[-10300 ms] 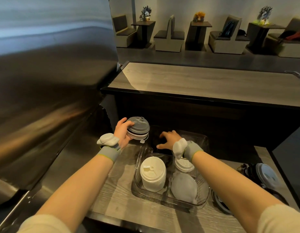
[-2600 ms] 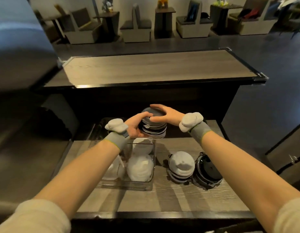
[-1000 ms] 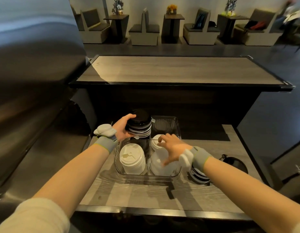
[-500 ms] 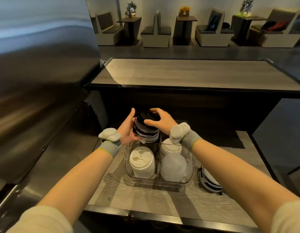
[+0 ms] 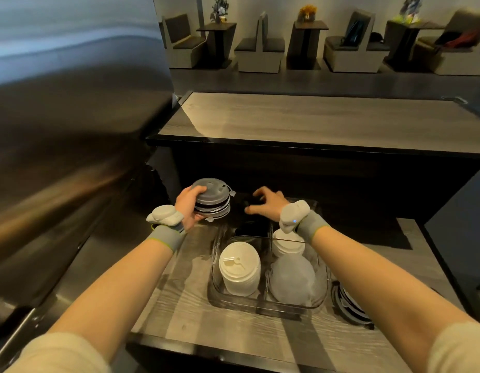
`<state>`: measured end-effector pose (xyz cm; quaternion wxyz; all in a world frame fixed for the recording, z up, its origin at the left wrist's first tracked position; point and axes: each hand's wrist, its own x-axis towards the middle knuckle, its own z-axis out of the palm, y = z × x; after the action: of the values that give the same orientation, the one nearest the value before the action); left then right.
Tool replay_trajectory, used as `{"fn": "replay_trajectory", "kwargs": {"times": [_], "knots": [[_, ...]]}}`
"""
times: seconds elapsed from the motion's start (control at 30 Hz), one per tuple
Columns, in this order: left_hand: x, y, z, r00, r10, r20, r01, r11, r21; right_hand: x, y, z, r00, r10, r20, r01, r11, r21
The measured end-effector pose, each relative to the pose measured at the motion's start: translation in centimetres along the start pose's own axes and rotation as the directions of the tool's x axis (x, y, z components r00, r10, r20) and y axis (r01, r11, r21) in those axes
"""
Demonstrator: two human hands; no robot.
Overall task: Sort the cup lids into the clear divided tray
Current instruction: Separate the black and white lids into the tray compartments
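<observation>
The left hand (image 5: 190, 208) grips a short stack of dark lids (image 5: 213, 201) from the side, thumb on its grey top lid, holding it in the air left of centre frame, just beyond the far left corner of the clear divided tray (image 5: 260, 305); any moulded marks on that top lid are too blurred to read. The right hand (image 5: 270, 204) hovers claw-like, fingers curled downward, over the tray's far end, and whether it grasps anything dark there cannot be told. Both wrists wear grey bands with white modules; the right wrist module (image 5: 292, 218) shows a small blue light. Below the right hand, black lids (image 5: 253, 228) lie in the far left compartment. A low pile of white lids (image 5: 287, 244) fills the far right one, a taller white stack (image 5: 239, 269) the near left, and domed translucent lids (image 5: 292, 278) the near right. The tray stands on a wood-grain table (image 5: 193, 319), and more dark-rimmed lids (image 5: 349, 305) sit just beside its right wall.
</observation>
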<state>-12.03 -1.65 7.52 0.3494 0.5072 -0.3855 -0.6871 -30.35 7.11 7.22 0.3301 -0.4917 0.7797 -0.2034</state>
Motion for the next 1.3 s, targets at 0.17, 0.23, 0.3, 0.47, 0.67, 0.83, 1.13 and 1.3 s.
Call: {"fn": "replay_trajectory", "kwargs": {"times": [0.17, 0.23, 0.3, 0.47, 0.67, 0.83, 1.13, 1.3], "knots": [[0.4, 0.1, -0.5, 0.999, 0.0, 0.041, 0.0, 1.0, 0.004, 1.7, 0.5, 3.0, 0.989, -0.068, 0.132, 0.113, 0.925, -0.363], [0.7, 0.0, -0.8, 0.998, -0.006, 0.066, 0.004, 0.999, 0.04, 2.5, 1.1, 4.0, 0.984, -0.039, 0.172, 0.119, 0.869, -0.48], [1.0, -0.1, -1.0, 0.996, -0.008, 0.084, 0.001, 0.997, 0.076, 3.0, 1.2, 4.5, 0.987, -0.056, 0.152, 0.123, 0.868, -0.481], [1.0, -0.2, -1.0, 0.992, -0.014, 0.129, -0.002, 0.992, 0.123, 2.2, -1.6, 3.1, 0.93, -0.266, -0.253, 0.293, 0.953, 0.077], [0.0, -0.1, 0.0, 0.982, -0.007, 0.188, -0.025, 0.986, 0.167, 0.2, -4.5, 2.0, 0.92, -0.392, -0.022, 0.393, 0.917, 0.07], [-0.4, -0.6, 1.0, 0.953, -0.084, 0.291, 0.088, 0.996, -0.002, 0.1, -3.5, 1.7, 0.949, -0.293, -0.116, 0.311, 0.928, 0.205], [-1.3, -2.8, 4.1, 0.986, -0.038, 0.16, 0.039, 0.999, -0.002, -3.0, -0.4, -1.5, 0.965, -0.241, -0.108, 0.263, 0.836, 0.481], [-0.7, -3.3, 4.9, 1.0, 0.0, -0.01, 0.0, 1.0, -0.012, -5.3, 4.2, -4.0, 0.974, -0.197, 0.108, 0.176, 0.968, 0.177]]}}
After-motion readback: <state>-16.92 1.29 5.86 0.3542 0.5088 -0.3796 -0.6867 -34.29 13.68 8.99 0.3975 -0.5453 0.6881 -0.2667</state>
